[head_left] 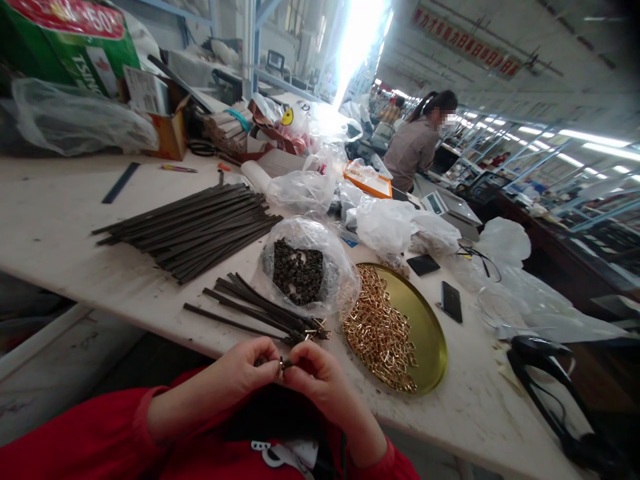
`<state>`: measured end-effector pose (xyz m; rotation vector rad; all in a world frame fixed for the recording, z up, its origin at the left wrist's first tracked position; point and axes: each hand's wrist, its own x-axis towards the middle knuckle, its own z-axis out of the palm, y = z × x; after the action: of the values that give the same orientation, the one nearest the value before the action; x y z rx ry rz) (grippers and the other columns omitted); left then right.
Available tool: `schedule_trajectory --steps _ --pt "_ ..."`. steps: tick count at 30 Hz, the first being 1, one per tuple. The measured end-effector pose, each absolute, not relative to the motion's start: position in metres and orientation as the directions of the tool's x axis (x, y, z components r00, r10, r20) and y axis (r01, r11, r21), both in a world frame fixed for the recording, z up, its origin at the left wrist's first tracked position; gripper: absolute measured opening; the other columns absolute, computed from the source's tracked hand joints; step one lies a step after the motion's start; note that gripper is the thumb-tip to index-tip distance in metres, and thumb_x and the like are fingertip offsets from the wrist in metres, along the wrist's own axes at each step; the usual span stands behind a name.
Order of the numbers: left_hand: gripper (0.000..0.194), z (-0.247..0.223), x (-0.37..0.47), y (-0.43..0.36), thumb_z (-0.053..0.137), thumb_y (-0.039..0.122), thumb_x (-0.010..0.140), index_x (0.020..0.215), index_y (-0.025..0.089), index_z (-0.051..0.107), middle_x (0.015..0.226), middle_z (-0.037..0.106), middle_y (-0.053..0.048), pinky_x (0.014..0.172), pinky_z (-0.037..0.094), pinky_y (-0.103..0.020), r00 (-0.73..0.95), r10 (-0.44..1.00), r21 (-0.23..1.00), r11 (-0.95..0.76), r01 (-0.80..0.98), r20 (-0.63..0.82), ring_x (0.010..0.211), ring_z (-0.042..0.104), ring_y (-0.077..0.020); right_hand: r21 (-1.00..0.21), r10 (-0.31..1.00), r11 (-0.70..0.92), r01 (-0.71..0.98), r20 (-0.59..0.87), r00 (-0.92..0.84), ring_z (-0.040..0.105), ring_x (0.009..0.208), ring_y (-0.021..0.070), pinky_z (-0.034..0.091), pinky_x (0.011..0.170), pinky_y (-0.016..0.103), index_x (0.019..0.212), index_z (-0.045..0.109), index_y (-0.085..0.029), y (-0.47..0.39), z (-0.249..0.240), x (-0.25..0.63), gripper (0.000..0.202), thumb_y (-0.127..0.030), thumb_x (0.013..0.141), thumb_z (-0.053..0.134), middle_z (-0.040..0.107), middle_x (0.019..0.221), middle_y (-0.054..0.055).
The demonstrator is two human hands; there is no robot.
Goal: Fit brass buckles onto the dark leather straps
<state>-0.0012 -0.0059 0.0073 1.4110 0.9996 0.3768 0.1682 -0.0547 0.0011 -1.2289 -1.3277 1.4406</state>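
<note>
My left hand (255,365) and my right hand (316,371) meet at the table's front edge, fingers pinched together. Between their fingertips is a small gold buckle (281,367) with a bit of dark strap; most of the strap is hidden by the fingers. Just beyond lies a small group of dark straps (250,301) with gold buckles (316,329) at their near ends. To the right of my right hand, many loose gold buckles (377,333) fill one side of a round gold tray (425,327). An open plastic bag (337,267) holds small black pieces (299,272).
A large stack of dark straps (200,223) lies at left on the white table (65,220). Plastic bags (387,223), a phone (451,302), a black flat object (423,265) and a scale (450,207) stand farther right. A person (413,143) sits beyond.
</note>
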Motion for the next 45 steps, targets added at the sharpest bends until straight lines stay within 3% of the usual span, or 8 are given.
schedule_trajectory --steps 3,6,20,25,30,36,41,45 --pt "0.022 0.009 -0.001 -0.006 0.055 0.037 0.066 0.068 0.016 0.052 0.061 0.052 0.004 0.054 0.036 -0.022 0.584 0.730 0.927 0.192 0.322 -0.354 0.059 0.045 -0.0126 -0.976 0.954 -0.192 -0.104 -0.160 -0.252 0.053 0.066 0.0109 0.040 0.064 0.022 0.079 0.057 -0.019 -0.056 -0.002 0.171 0.022 -0.040 0.077 0.062 0.058 0.070 -0.002" --pt "0.022 0.010 0.000 -0.006 0.055 0.037 0.067 0.070 0.016 0.054 0.065 0.057 0.003 0.056 0.039 -0.022 0.604 0.714 0.932 0.213 0.294 -0.353 0.062 0.049 -0.0135 -0.976 0.956 -0.189 -0.113 -0.156 -0.247 0.054 0.068 0.0119 0.041 0.067 0.024 0.078 0.059 -0.018 -0.057 -0.004 0.172 0.027 -0.045 0.078 0.059 0.059 0.070 -0.001" --pt "0.022 0.005 0.001 -0.004 0.050 0.038 0.069 0.070 0.017 0.051 0.064 0.050 0.004 0.055 0.038 -0.023 0.572 0.759 0.922 0.094 0.375 -0.310 0.061 0.047 -0.0139 -0.967 0.971 -0.220 -0.127 -0.204 -0.126 0.050 0.062 0.0086 0.037 0.059 0.019 0.076 0.053 -0.018 -0.055 -0.008 0.161 0.014 -0.028 0.075 0.063 0.055 0.066 -0.005" --pt "0.022 0.009 0.004 -0.006 0.042 0.039 0.074 0.072 0.018 0.048 0.060 0.049 0.004 0.054 0.040 -0.025 0.553 0.790 0.925 0.049 0.376 -0.266 0.057 0.047 -0.0145 -0.994 0.994 -0.077 0.077 -0.070 0.085 0.054 0.067 0.0116 0.041 0.062 0.022 0.089 0.058 -0.020 -0.052 -0.018 0.158 0.014 -0.023 0.076 0.062 0.060 0.073 -0.002" --pt "0.026 0.001 0.006 -0.007 0.043 0.037 0.078 0.087 0.016 0.054 0.081 0.060 -0.003 0.070 0.045 -0.030 0.551 0.815 0.962 0.030 0.271 -0.181 0.077 0.054 -0.0193 -0.936 0.960 0.005 0.352 0.103 0.259 0.059 0.071 0.0148 0.045 0.065 0.025 0.084 0.061 -0.019 -0.052 -0.021 0.148 0.006 -0.022 0.078 0.060 0.063 0.076 0.001" --pt "0.027 -0.010 0.004 -0.005 0.050 0.039 0.076 0.087 0.015 0.055 0.083 0.061 -0.005 0.074 0.045 -0.032 0.504 0.852 0.986 0.079 0.145 -0.142 0.083 0.055 -0.0220 -0.708 0.859 0.324 0.628 0.499 0.119 0.059 0.098 0.0191 0.050 0.081 0.031 0.113 0.057 -0.021 -0.062 -0.029 0.137 0.029 -0.018 0.085 0.050 0.064 0.103 0.008" --pt "0.024 0.001 0.004 -0.012 0.052 0.032 0.073 0.090 0.016 0.054 0.085 0.062 -0.004 0.076 0.045 -0.031 0.509 0.846 0.987 0.137 0.081 -0.159 0.084 0.056 -0.0213 -0.599 0.789 0.392 0.698 0.609 0.081 0.061 0.090 0.0167 0.052 0.076 0.027 0.111 0.059 -0.020 -0.062 -0.031 0.138 0.028 -0.013 0.085 0.049 0.062 0.095 0.008" --pt "0.023 0.004 0.002 -0.014 0.043 0.035 0.078 0.088 0.016 0.051 0.071 0.058 0.001 0.057 0.043 -0.026 0.513 0.831 0.976 0.201 0.083 -0.214 0.061 0.052 -0.0146 -0.603 0.762 0.392 0.695 0.636 0.121 0.062 0.082 0.0148 0.052 0.071 0.024 0.104 0.062 -0.021 -0.059 -0.026 0.142 0.026 -0.009 0.085 0.047 0.063 0.089 0.007"
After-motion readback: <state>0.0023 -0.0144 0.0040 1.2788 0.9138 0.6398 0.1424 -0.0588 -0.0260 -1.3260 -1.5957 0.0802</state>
